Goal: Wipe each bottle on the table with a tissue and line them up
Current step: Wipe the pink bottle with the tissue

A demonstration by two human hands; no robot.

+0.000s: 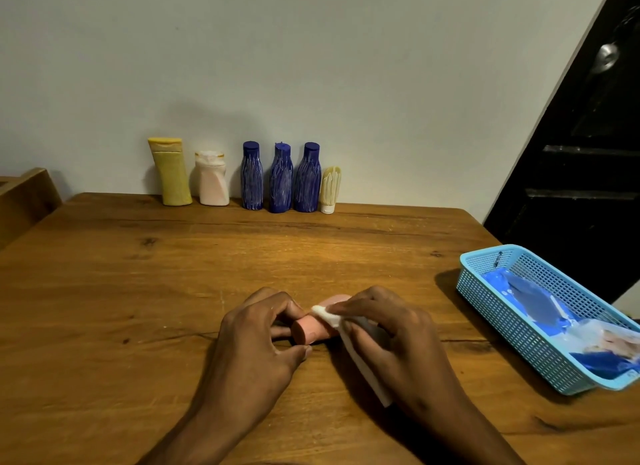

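Pink plastic shows between the two hands: a small pink bottle [309, 330] lies on its side on the wooden table [138, 274], near its front edge and well apart from the row of bottles [249, 177] that stands along the table's back edge against the wall. The left hand [256, 340] has its fingers and thumb curled round the cap end of this bottle and holds it steady. The right hand [388, 336] grips a folded white tissue [329, 315] and presses it on the bottle's body; most of that body is hidden under the tissue and the fingers, so I cannot tell how much is already wiped.

The step in hand seems to be the wiping of this bottle. To do it well, the left hand should turn the bottle slowly while the tissue slides along its length, so that every side is reached, and also the cap and the base. The pressure should stay light, because a bottle lying down can roll away.

A blue basket [485, 291] with a blue packet inside stands at the table's right edge, well apart from the pink bottle.
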